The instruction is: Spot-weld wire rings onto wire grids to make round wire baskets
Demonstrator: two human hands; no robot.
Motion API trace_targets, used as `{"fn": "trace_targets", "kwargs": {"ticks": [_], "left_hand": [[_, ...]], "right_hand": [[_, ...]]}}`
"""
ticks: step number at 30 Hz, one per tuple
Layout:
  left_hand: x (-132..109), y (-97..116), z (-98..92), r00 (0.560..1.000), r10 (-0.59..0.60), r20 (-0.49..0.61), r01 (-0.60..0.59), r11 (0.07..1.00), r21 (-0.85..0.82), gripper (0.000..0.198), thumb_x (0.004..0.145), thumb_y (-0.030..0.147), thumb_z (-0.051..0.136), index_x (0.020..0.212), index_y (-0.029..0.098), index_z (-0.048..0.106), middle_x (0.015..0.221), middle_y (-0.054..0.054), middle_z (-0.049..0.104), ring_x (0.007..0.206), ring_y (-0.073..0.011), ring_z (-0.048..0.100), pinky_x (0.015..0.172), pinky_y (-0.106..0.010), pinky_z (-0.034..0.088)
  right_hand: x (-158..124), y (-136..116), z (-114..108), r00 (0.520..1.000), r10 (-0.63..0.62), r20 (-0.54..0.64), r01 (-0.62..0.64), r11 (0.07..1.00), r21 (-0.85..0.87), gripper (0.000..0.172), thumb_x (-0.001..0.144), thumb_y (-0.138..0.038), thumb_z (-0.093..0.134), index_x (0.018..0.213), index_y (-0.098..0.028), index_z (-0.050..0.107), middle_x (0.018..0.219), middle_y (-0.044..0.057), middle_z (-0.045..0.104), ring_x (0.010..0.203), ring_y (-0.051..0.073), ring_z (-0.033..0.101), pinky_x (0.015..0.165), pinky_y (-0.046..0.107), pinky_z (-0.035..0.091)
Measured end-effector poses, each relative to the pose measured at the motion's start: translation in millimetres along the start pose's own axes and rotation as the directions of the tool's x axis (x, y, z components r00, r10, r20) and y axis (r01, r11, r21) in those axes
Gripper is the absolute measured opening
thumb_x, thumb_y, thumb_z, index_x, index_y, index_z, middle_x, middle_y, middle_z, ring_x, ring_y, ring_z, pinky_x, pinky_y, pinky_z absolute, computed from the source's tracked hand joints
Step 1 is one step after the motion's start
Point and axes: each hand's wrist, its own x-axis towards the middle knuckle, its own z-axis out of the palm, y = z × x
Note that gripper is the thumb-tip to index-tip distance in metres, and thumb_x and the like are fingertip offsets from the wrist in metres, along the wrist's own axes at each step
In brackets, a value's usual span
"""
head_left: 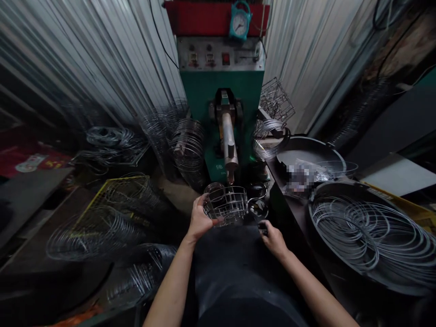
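Barely legible characters (pixel 219 167) beyond wire basket (pixel 227 208)

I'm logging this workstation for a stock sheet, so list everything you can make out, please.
basket: 1, silver, in the left grip below the machine's arm
dark item: 1, black, in the right grip, too unclear to name
machine: 1, green with red top, centre
clock: 1, blue, on the machine's top
wire mesh: at least 1, silver, right of the machine
wire rings: too many to count, grey, in the near pan and both sides of the machine
near pan: 1, dark, right
far pan: 1, dark, behind the near pan
yellow frame: 1, left
wall: grey, ribbed, behind
left grip: 1, bare, centre
right grip: 1, bare, right of centre
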Motion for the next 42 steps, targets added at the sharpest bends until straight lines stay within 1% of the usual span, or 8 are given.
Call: {"fn": "trace_targets", "kwargs": {"ticks": [5, 10, 16, 19, 22, 25, 28, 42], "left_hand": [[1, 43, 4.7, 0.978, 0.145, 0.153, -0.201, 0.86, 0.468, 0.088, 0.046, 0.031, 0.079, 0.124, 0.021, 0.042, 0.121, -0.01, 0.048, 0.115, -0.0298, 0.043, 0.1, -0.044, 0.034], [-4, 67, 14.2, 0.96, 0.125, 0.25, -0.253, 0.768, 0.589, 0.086, 0.05, 0.032, 0.075, 0.126, 0.02, 0.038, 0.123, -0.012, 0.048, 0.115, -0.0296, 0.041, 0.098, -0.043, 0.029], [-7, 63, 18.4, 0.963, 0.096, 0.253, -0.231, 0.778, 0.584, 0.087, 0.049, 0.038, 0.074, 0.126, 0.02, 0.039, 0.122, -0.01, 0.049, 0.112, -0.0286, 0.043, 0.094, -0.04, 0.032], [-8, 61, 18.0, 0.963, 0.103, 0.25, -0.231, 0.797, 0.559, 0.086, 0.049, 0.038, 0.074, 0.126, 0.022, 0.039, 0.122, -0.009, 0.05, 0.113, -0.0286, 0.043, 0.094, -0.041, 0.032], [-7, 60, 15.7, 0.963, 0.088, 0.255, -0.213, 0.83, 0.516, 0.087, 0.049, 0.037, 0.074, 0.126, 0.021, 0.039, 0.121, -0.009, 0.05, 0.113, -0.0287, 0.043, 0.094, -0.041, 0.034], [-5, 61, 12.9, 0.961, 0.086, 0.262, -0.209, 0.846, 0.49, 0.087, 0.048, 0.036, 0.075, 0.127, 0.021, 0.04, 0.122, -0.009, 0.05, 0.113, -0.0289, 0.044, 0.095, -0.042, 0.035], [-3, 61, 11.7, 0.961, 0.094, 0.262, -0.214, 0.852, 0.479, 0.088, 0.047, 0.034, 0.075, 0.126, 0.021, 0.04, 0.121, -0.009, 0.05, 0.113, -0.0288, 0.044, 0.095, -0.042, 0.036], [9, 57, 12.0, 0.962, 0.052, 0.269, -0.17, 0.883, 0.437, 0.087, 0.046, 0.034, 0.076, 0.125, 0.021, 0.042, 0.12, -0.008, 0.051, 0.113, -0.0272, 0.045, 0.096, -0.04, 0.037]], "right_hand": [[35, -73, -36, 0.973, -0.043, 0.227, 0.095, 0.971, -0.221, 0.034, 0.074, -0.019, 0.054, 0.108, -0.021, 0.05, 0.083, 0.004, 0.068, 0.076, 0.018, 0.065, 0.063, 0.023, 0.041], [64, -114, -40, 0.969, 0.001, 0.248, 0.092, 0.927, -0.363, 0.032, 0.073, -0.017, 0.054, 0.105, -0.019, 0.053, 0.079, 0.005, 0.068, 0.073, 0.019, 0.063, 0.058, 0.023, 0.034], [56, -107, -8, 1.0, -0.029, 0.002, 0.029, 0.996, -0.079, 0.015, 0.071, -0.014, 0.054, 0.084, -0.022, 0.057, 0.071, 0.0, 0.065, 0.065, 0.015, 0.06, 0.058, 0.022, 0.038], [50, -97, -1, 0.99, -0.136, -0.039, 0.14, 0.982, 0.131, 0.015, 0.072, -0.012, 0.051, 0.081, -0.02, 0.059, 0.072, 0.0, 0.065, 0.067, 0.014, 0.061, 0.062, 0.022, 0.044], [51, -90, -7, 0.95, -0.311, 0.041, 0.293, 0.927, 0.233, 0.017, 0.078, -0.014, 0.048, 0.086, -0.019, 0.063, 0.082, 0.003, 0.067, 0.077, 0.015, 0.063, 0.072, 0.025, 0.048], [54, -87, -20, 0.881, -0.441, 0.169, 0.409, 0.892, 0.192, 0.019, 0.079, -0.017, 0.053, 0.095, -0.017, 0.064, 0.092, 0.007, 0.067, 0.086, 0.017, 0.063, 0.077, 0.029, 0.049], [56, -86, -27, 0.844, -0.487, 0.226, 0.469, 0.874, 0.129, 0.028, 0.075, -0.014, 0.059, 0.103, -0.018, 0.062, 0.097, 0.008, 0.065, 0.089, 0.018, 0.062, 0.078, 0.03, 0.05], [65, -84, -21, 0.838, -0.521, 0.164, 0.518, 0.853, 0.063, 0.018, 0.077, -0.009, 0.058, 0.091, -0.017, 0.066, 0.089, 0.007, 0.068, 0.083, 0.016, 0.065, 0.074, 0.025, 0.051]]}}
